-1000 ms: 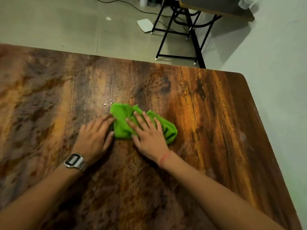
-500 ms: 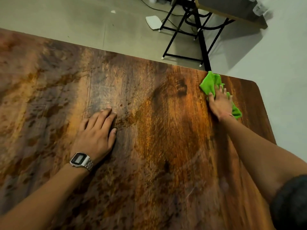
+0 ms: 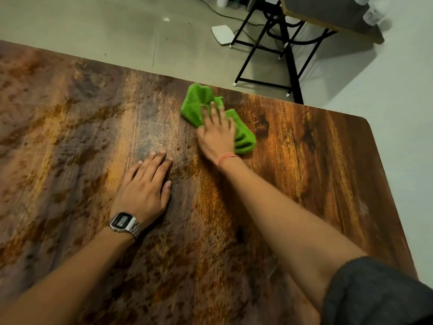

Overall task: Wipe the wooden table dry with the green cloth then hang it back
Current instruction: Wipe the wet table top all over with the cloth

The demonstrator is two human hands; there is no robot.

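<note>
The green cloth [image 3: 194, 106] lies crumpled on the wooden table [image 3: 304, 165] near its far edge. My right hand [image 3: 216, 134] presses flat on the cloth, fingers spread, covering its middle. My left hand [image 3: 146, 186] rests flat on the bare table, nearer to me and to the left of the cloth, with nothing in it. It wears a metal watch at the wrist. A few small water drops [image 3: 161, 144] sit just beyond its fingertips.
Beyond the table's far edge is a grey floor with a black metal stand [image 3: 276, 55], a white flat object [image 3: 222, 34] and a cable. A pale wall runs along the table's right side.
My right hand slid the cloth from the middle to the far right corner, then back leftward along the far edge. My left hand stayed flat in place.
</note>
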